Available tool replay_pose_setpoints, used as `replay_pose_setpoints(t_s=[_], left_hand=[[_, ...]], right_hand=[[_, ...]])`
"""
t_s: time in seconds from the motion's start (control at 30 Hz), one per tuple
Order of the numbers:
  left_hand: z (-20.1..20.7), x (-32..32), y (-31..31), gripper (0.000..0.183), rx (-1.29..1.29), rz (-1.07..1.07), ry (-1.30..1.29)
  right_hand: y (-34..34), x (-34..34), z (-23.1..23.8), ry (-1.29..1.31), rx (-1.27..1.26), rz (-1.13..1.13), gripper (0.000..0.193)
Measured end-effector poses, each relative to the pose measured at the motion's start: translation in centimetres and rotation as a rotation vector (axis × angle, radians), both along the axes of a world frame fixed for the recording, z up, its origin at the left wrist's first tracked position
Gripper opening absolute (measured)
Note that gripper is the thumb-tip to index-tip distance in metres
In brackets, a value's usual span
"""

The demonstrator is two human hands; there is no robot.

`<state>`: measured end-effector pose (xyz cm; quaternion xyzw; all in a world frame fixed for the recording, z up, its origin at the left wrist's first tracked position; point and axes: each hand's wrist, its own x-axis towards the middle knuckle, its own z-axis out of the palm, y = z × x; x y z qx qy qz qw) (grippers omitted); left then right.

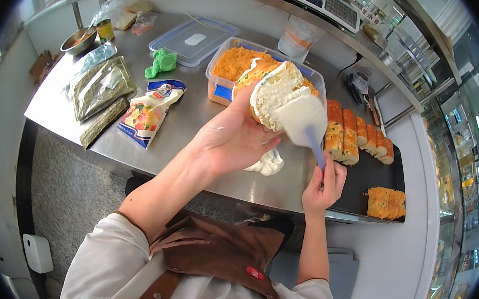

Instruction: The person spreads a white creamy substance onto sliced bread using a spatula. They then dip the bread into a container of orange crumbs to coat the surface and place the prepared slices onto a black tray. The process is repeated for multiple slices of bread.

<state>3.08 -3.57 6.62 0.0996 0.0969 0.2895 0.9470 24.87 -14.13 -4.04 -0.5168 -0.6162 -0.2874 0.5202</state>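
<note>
My left hand (227, 132) is closed around a piece of bread roll (272, 92), tilted so its white, cream-coated cut face shows. In my right hand (326, 184) is the purple handle of a spatula (305, 118). Its pale blade, smeared with white cream, lies against the bread's face. Below the bread, a mound of white cream (267, 162) sits on the steel table. Behind it stands a clear plastic box (218, 90) of orange shredded floss (237, 61); the bread hides part of it.
At right, a black tray (363, 181) bears several browned bread rolls (342, 130) and a floss-coated piece (386, 203). A box lid (189, 40), green cloth (161, 63), sauce packet (149, 112), seaweed pack (104, 88) and metal bowl (79, 39) lie left. A scale (317, 1) stands on the shelf.
</note>
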Motion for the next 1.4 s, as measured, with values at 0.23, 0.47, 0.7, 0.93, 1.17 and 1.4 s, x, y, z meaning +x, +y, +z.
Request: replay_pose_setpoints(t_s=[0.23, 0.47, 0.7, 0.93, 1.17, 1.4], left_hand=[[0.7, 0.2, -0.4, 0.053, 0.051, 0.050, 0.076], [0.3, -0.1, -0.5, 0.050, 0.014, 0.058, 0.056], [0.7, 0.0, -0.3, 0.053, 0.051, 0.065, 0.111], [-0.9, -0.5, 0.7, 0.042, 0.096, 0.054, -0.014], [-1.4, -0.4, 0.8, 0.046, 0.099, 0.068, -0.040], [-1.5, -0.4, 0.6, 0.048, 0.105, 0.133, -0.037]], right_hand=[[-0.1, -0.6, 0.8, -0.001, -0.064, -0.041, 0.030], [-1.0, -1.3, 0.7, -0.059, -0.078, 0.019, 0.032], [-1.6, -0.3, 0.1, 0.082, -0.092, -0.073, 0.031], [-3.0, -0.5, -0.8, 0.040, -0.152, -0.088, 0.031], [-3.8, -3.4, 1.4, 0.230, -0.379, 0.168, 0.029], [-4.7, -4.0, 3.9, 0.497, -0.460, 0.349, 0.029]])
